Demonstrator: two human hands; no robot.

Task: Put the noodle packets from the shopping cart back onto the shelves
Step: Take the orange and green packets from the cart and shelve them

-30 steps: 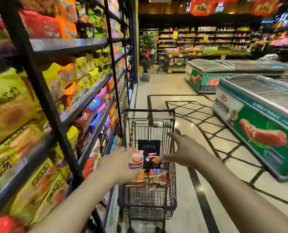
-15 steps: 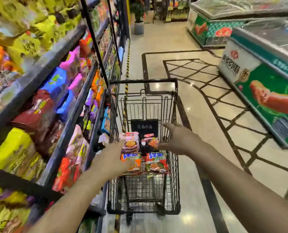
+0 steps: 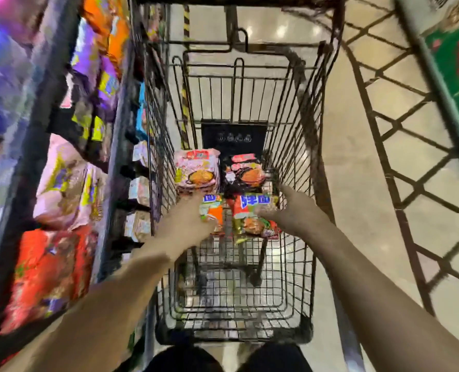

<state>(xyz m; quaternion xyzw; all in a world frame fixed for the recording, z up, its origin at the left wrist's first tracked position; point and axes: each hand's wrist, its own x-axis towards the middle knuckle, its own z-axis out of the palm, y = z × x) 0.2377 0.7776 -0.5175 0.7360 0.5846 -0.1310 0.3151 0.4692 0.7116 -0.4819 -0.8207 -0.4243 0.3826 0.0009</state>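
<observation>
Down inside the black wire shopping cart (image 3: 307,108) lay four noodle packets in two rows: a pink packet (image 3: 197,170) and a black packet (image 3: 245,171) on the far side, an orange packet (image 3: 211,210) and a red packet (image 3: 252,216) on the near side, all touching or overlapping their neighbours. Both arms reached into the basket from the near end. The left hand (image 3: 185,224) covered part of the orange packet, its knuckles toward the camera; whether its fingers were curled round anything could not be told through the blur. The right hand (image 3: 295,208) sat at the right edge of the red packet with one finger stretched toward the black one, the rest too smeared to judge. A dark placard (image 3: 233,136) stood upright just behind the far packets. The cart's left wall ran just beside the shelves (image 3: 35,162), which were packed with pink, red, purple and orange bags right up to the shelf edges, leaving only a thin gap. To the right, tiled floor (image 3: 357,183) with dark diamond lines lay open as far as the green-sided freezer (image 3: 453,65) at the upper corner. The near half of the basket floor was bare mesh.
</observation>
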